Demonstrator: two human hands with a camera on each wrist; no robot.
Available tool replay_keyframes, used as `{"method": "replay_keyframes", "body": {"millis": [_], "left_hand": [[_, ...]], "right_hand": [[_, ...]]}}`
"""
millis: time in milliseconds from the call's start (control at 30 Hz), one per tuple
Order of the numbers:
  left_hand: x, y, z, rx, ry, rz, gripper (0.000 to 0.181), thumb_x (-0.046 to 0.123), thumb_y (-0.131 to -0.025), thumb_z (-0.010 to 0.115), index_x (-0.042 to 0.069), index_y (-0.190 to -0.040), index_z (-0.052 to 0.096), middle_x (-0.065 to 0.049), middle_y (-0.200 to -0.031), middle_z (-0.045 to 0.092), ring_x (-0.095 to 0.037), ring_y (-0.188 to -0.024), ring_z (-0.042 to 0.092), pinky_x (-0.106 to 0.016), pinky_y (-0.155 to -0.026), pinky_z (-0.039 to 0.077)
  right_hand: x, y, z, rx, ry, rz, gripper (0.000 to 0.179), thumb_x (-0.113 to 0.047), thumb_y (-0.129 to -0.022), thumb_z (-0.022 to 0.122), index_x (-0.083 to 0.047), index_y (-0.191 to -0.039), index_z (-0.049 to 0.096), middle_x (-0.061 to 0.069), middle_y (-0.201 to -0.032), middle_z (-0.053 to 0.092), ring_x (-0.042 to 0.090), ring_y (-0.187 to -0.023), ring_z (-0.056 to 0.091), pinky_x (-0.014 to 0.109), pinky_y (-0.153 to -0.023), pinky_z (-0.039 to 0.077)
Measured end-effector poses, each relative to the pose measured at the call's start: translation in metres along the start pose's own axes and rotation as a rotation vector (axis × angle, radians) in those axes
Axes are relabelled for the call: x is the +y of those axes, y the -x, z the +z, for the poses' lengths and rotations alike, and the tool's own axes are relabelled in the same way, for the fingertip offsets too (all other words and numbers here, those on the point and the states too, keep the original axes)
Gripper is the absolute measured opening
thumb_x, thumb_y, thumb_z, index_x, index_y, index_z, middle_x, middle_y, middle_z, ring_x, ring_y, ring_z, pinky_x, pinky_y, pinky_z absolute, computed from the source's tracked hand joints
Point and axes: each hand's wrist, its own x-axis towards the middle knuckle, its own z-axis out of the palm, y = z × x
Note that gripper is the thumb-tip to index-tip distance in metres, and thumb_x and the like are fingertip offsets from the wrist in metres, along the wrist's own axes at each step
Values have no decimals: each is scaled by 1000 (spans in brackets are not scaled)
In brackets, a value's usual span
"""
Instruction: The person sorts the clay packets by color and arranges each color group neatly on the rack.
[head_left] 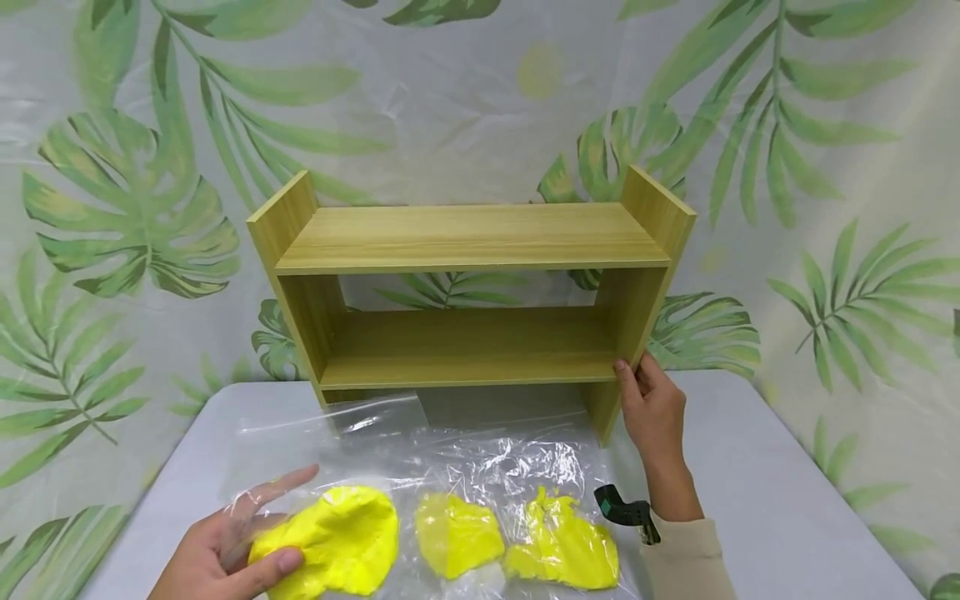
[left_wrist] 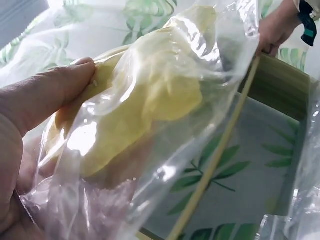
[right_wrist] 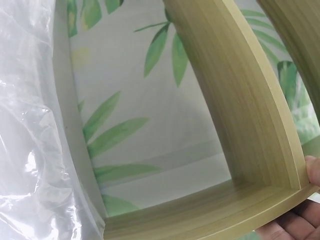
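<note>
A two-tier wooden shelf (head_left: 472, 237) stands on the table, with raised side panels at both ends. My right hand (head_left: 656, 412) grips the edge of its right side panel near the lower board, thumb in front and fingers round the outside, as the right wrist view (right_wrist: 295, 225) also catches. In front of the shelf is a clear plastic bag (head_left: 360, 425) with several soft, flattened yellow lumps (head_left: 457, 533) in it. My left hand (head_left: 217, 542) holds the bag at its left end, thumb pressed over the largest yellow lump (head_left: 352, 533), other fingers behind the plastic.
A white table (head_left: 735, 467) carries everything. Behind it hangs a leaf-patterned curtain (head_left: 465, 108), which also runs down both sides. A black device (head_left: 622, 507) is strapped at my right wrist, close to the bag's right end.
</note>
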Motion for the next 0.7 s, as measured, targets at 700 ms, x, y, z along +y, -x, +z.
{"method": "replay_keyframes", "body": {"millis": [700], "left_hand": [[52, -19, -10, -68, 122, 249, 79, -26, -83, 52, 0, -151, 21, -13, -116, 68, -24, -83, 70, -34, -63, 57]], "right_hand": [[1, 1, -1, -1, -40, 1, 26, -19, -96, 62, -2, -116, 65, 15, -108, 70, 26, -93, 68, 2, -67, 42]]}}
